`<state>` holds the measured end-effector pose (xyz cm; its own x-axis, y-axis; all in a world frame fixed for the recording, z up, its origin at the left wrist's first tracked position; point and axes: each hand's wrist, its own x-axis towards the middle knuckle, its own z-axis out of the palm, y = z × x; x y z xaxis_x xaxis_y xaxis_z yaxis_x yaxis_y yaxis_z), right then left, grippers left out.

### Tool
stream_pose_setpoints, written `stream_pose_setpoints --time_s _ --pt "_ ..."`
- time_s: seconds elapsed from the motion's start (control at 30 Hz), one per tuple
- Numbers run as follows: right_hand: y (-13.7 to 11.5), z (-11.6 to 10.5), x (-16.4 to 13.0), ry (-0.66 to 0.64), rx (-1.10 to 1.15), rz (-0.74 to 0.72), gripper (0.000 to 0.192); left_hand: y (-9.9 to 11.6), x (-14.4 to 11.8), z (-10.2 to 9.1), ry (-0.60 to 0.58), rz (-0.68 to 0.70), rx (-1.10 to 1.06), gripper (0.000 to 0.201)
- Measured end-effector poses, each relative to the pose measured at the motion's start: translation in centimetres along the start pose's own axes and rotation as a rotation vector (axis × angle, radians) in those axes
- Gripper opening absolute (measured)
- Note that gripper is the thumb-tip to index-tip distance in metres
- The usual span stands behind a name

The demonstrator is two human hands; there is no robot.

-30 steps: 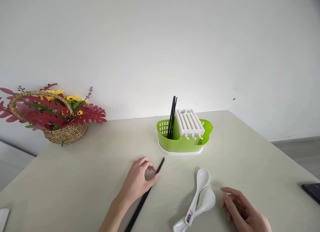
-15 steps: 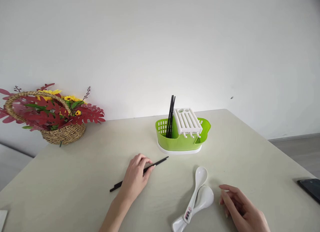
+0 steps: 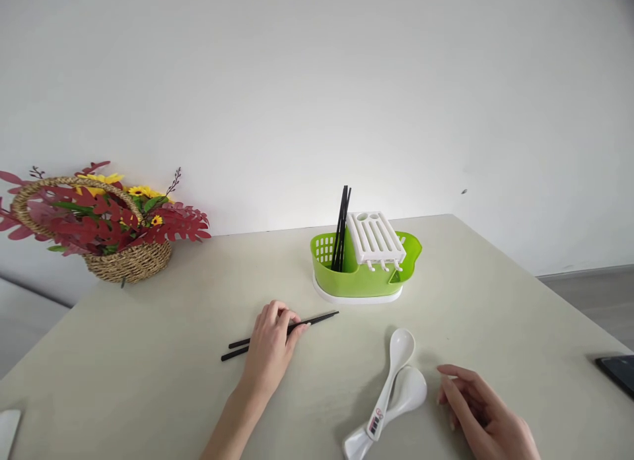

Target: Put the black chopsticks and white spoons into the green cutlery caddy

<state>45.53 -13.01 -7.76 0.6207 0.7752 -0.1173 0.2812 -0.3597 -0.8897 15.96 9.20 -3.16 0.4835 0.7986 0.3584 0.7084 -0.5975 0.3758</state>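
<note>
1. Green caddy (image 3: 337,285), holding near-upright black chopsticks (image 3: 341,226), stands beyond the left hand's (image 3: 270,341) fingertips; one flower basket (image 3: 133,261) sits farther left.
2. Two slim chopsticks (image 3: 321,317), pinched by those fingers, slant rightward, tips pointing slightly away.
3. Two crossed white spoons (image 3: 382,406) lie left of the right hand's (image 3: 483,414) loosely curled, slightly parted fingers.

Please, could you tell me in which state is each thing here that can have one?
Loose chopsticks: held, thick ends apart
Left hand: pinching them
Right hand: loosely curled, no object visible in it
White spoons: lying crossed
Green holder: upright
Standing chopsticks: slightly tilted
Flower basket: upright, filled
Phone: lying flat, partly out of frame
</note>
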Motion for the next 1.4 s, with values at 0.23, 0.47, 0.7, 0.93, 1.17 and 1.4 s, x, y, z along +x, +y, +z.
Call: stream_pose_setpoints --time_s 0.23,0.47,0.7,0.93,1.17,1.4 --pt "0.6 -0.3 0.2 -0.027 -0.015 0.010 0.052 0.2 -0.1 0.0 0.003 0.005 -0.002 0.020" --pt "0.3 -0.1 0.1 0.012 0.019 0.029 0.055 0.5 -0.2 -0.1 0.016 0.037 0.030 0.023" --pt "1.3 -0.3 0.4 -0.029 -0.001 0.041 0.057 1.0 0.0 -0.6 0.074 0.017 -0.010 0.023" --pt "1.7 -0.3 0.5 -0.020 -0.028 0.028 0.056 1.8 -0.2 -1.4 0.073 -0.103 -0.213 0.018" --pt "1.8 -0.2 0.6 -0.028 -0.052 0.004 0.054 3.2 0.1 -2.4 0.151 -0.091 -0.337 0.017" --pt "1.6 -0.2 0.5 -0.025 -0.042 -0.010 0.053 4.1 0.1 -4.2 0.336 -0.353 -0.619 0.034"
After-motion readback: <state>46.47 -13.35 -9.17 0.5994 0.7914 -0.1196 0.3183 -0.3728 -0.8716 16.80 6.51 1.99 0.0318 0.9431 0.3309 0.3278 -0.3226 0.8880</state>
